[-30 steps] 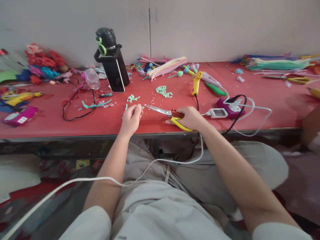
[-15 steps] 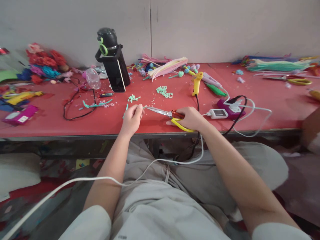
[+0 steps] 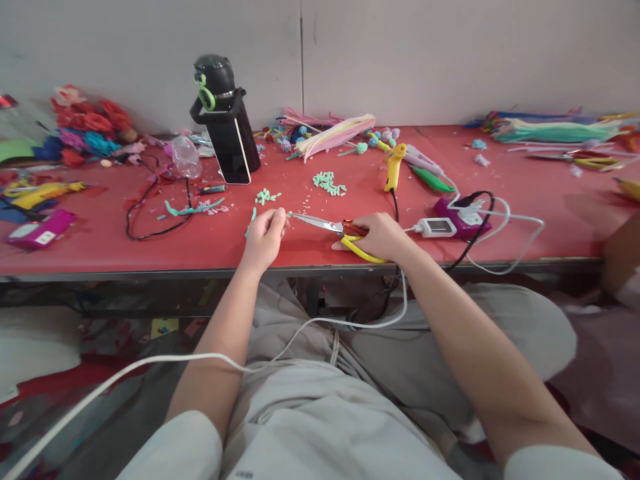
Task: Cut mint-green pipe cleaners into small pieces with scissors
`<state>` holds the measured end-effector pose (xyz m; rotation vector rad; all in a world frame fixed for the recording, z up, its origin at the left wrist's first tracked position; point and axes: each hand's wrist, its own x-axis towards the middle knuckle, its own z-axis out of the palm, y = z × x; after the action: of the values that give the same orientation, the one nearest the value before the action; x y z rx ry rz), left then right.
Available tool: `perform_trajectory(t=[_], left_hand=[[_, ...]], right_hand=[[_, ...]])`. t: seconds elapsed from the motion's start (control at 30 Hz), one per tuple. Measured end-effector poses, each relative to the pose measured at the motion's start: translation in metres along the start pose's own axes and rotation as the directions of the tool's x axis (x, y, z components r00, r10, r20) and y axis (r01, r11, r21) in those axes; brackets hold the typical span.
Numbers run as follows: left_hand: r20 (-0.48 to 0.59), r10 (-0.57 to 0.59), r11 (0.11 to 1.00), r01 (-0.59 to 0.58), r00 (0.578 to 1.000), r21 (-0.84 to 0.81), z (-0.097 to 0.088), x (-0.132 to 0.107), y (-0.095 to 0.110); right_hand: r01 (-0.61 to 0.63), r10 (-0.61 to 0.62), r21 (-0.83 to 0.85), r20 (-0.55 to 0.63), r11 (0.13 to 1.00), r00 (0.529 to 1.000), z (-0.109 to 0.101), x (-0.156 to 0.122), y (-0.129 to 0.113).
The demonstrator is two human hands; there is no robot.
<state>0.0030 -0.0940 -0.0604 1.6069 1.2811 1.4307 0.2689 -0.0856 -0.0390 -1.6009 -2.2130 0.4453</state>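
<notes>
My left hand (image 3: 263, 238) rests on the red table (image 3: 210, 243) near its front edge and pinches a mint-green pipe cleaner (image 3: 251, 222) between its fingertips. My right hand (image 3: 383, 237) grips the yellow and red handles of a pair of scissors (image 3: 330, 227). The steel blades point left, and their tips meet the pipe cleaner's end just right of my left fingers. Two small heaps of cut mint-green bits (image 3: 327, 182) lie farther back on the table.
A black bottle with a phone leaning on it (image 3: 225, 123) stands at the back. A yellow glue gun (image 3: 393, 167), a purple power strip (image 3: 463, 213), a white adapter (image 3: 435, 227) and cables lie to the right. Pipe cleaner bundles (image 3: 545, 130) and paper flowers (image 3: 85, 127) line the wall.
The scissor tips have closed in on the pipe cleaner's end at my left fingers. Both hands stay almost where they were.
</notes>
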Motion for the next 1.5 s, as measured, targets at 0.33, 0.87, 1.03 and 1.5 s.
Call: perform_trajectory(t=[0.33, 0.87, 1.03, 1.5], left_hand=[[0.0, 0.0, 1.0, 0.0, 1.0, -0.003, -0.0003, 0.0004, -0.0021], [0.002, -0.012, 1.0, 0.012, 1.0, -0.009, -0.0003, 0.001, -0.0018], [0.004, -0.012, 1.0, 0.012, 1.0, -0.008, -0.0003, 0.0014, -0.0025], [0.005, 0.024, 1.0, -0.024, 1.0, 0.008, -0.0011, 0.0003, -0.0027]], right_hand=[[0.011, -0.01, 0.034, -0.013, 0.999, 1.0, -0.0013, -0.0034, 0.0014], [-0.019, 0.019, 0.003, 0.015, 1.0, 1.0, -0.0021, -0.0022, -0.0019], [-0.015, 0.015, 0.006, 0.02, 1.0, 1.0, -0.0018, -0.001, -0.0016], [0.015, -0.015, 0.039, 0.0, 0.999, 1.0, -0.0006, -0.0015, 0.0025]])
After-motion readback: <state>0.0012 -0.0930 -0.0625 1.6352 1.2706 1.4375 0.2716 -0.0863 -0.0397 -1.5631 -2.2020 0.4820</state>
